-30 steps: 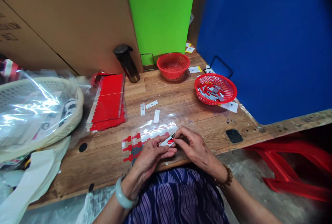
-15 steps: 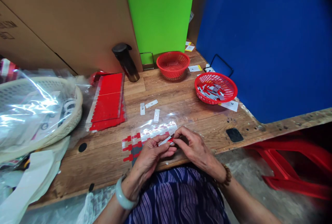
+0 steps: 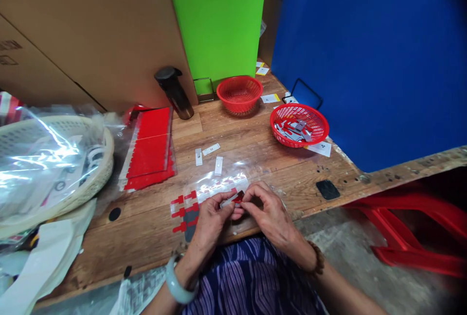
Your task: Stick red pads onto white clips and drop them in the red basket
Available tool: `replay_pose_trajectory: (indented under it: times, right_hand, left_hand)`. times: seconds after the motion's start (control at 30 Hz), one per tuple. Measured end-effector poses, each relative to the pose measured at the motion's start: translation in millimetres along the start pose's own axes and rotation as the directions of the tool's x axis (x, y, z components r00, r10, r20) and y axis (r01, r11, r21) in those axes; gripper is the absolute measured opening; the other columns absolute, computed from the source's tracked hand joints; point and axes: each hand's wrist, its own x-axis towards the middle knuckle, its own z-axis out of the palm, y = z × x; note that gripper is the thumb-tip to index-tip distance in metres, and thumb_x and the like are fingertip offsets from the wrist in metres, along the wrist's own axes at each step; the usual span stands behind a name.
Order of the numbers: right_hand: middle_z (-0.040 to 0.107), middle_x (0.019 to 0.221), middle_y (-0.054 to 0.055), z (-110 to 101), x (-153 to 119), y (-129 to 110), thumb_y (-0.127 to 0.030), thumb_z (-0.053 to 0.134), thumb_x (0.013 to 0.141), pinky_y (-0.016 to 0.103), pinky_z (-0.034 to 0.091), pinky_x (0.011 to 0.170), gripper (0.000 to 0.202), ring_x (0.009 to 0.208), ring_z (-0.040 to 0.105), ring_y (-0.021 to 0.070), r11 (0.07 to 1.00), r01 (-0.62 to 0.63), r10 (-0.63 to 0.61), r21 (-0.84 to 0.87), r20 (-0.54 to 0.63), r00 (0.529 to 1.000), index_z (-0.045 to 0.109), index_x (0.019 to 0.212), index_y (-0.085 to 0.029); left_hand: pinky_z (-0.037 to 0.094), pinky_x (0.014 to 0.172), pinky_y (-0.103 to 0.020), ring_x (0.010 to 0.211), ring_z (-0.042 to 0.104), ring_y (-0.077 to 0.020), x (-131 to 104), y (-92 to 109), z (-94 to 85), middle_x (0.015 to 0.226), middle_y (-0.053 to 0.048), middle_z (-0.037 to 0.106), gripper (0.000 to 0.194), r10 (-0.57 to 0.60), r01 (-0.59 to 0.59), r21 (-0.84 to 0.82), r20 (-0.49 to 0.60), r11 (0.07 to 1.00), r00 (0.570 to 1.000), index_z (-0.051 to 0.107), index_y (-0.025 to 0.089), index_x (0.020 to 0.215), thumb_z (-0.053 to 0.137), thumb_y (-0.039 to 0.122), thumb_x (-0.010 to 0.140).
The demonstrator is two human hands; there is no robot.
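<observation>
Near the table's front edge, my left hand [image 3: 214, 218] pinches a small flat white piece [image 3: 228, 201] between thumb and fingers. Close beside it, my right hand [image 3: 272, 215] is closed, thumb and forefinger together at a small red strip [image 3: 238, 199] that lies against the white piece. Its fingertips partly hide the strip's end. Under and left of my left hand lies a clear sheet [image 3: 204, 181] bearing rows of red tabs [image 3: 178, 213], with a grey part partly covered by the hand. Beyond it, three loose white pieces [image 3: 218, 166] rest on the wood.
A red basket [image 3: 324, 125] with red and white pieces stands at right; another red basket [image 3: 240, 81] is behind. Red sheets [image 3: 149, 147], a dark flask [image 3: 175, 92] and a plastic-covered cream basket [image 3: 107, 154] are at left. Green [image 3: 219, 18] and blue boards [image 3: 365, 62] rise behind.
The white piece has tilted and turned between my fingers, and more of the red strip shows. Both hands stay close together. The whole view has shifted slightly.
</observation>
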Motion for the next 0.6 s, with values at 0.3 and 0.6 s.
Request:
replay_pose_trajectory:
  times: [0.3,0.6]
  right_hand:
    - [0.055,0.075,-0.002,-2.0,5.4,2.9,-0.011,0.046,0.083,0.026,0.038,0.068,0.012,0.071,0.051,0.0137,0.997,0.004,0.000,-0.077,0.054,0.999,0.049,0.077,-0.020]
    - [0.055,0.075,-0.001,1.9,6.9,6.6,-0.011,0.046,0.084,0.027,0.037,0.069,0.012,0.072,0.051,0.0140,0.987,0.042,-0.034,-0.157,0.051,0.998,0.049,0.076,-0.020]
  left_hand:
    - [0.055,0.062,-0.021,0.058,0.069,-0.0146,-0.4,0.1,-5.6,0.069,-0.010,0.073,0.041,-0.130,0.134,-0.069,0.063,0.989,0.989,0.058,0.007,0.104,0.073,0.012,0.067]
    - [0.055,0.058,-0.019,0.056,0.068,-0.0139,-1.4,2.9,-5.2,0.070,-0.010,0.072,0.036,-0.157,0.163,-0.091,0.064,0.982,0.985,0.059,0.006,0.100,0.072,0.008,0.067]
